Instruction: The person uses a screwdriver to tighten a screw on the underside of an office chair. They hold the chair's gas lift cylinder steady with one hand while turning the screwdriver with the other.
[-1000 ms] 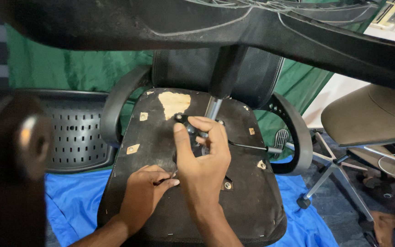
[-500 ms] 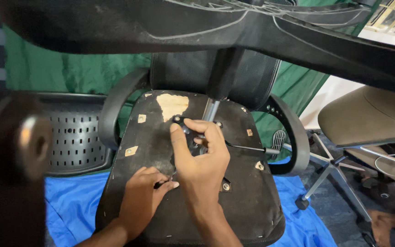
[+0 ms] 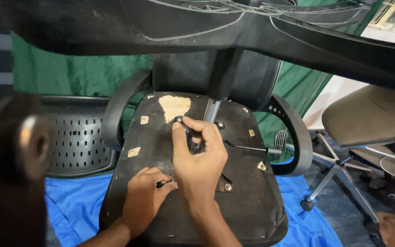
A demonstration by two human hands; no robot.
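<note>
I see an office chair lying upside down, its black seat underside [image 3: 161, 151] facing up at me, on a blue sheet [image 3: 74, 206] spread over the floor. My right hand [image 3: 200, 158] sits on the middle of that underside, fingers [image 3: 204, 130] curled and pressed together around a small dark part [image 3: 181, 122] near the metal post [image 3: 212, 111]; the thumb lies along its left edge. I cannot tell exactly what the part is, as the hand covers most of it. My left hand [image 3: 145, 196] rests lower on the seat, just beside the right wrist, its fingertips pinching a small dark piece [image 3: 161, 185] against the board.

A thin black lever [image 3: 248, 147] runs from under my right hand toward the right armrest [image 3: 293, 137]. The left armrest [image 3: 115, 114] curves up on the other side, and the backrest [image 3: 179, 73] stands behind the seat. A bolt [image 3: 228, 186] shows on a bracket near my right wrist. A pale worn patch [image 3: 173, 106] marks the far end of the seat. A perforated black panel [image 3: 78, 142] lies to the left, a tan chair [image 3: 371, 114] to the right, a green cloth [image 3: 69, 77] behind.
</note>
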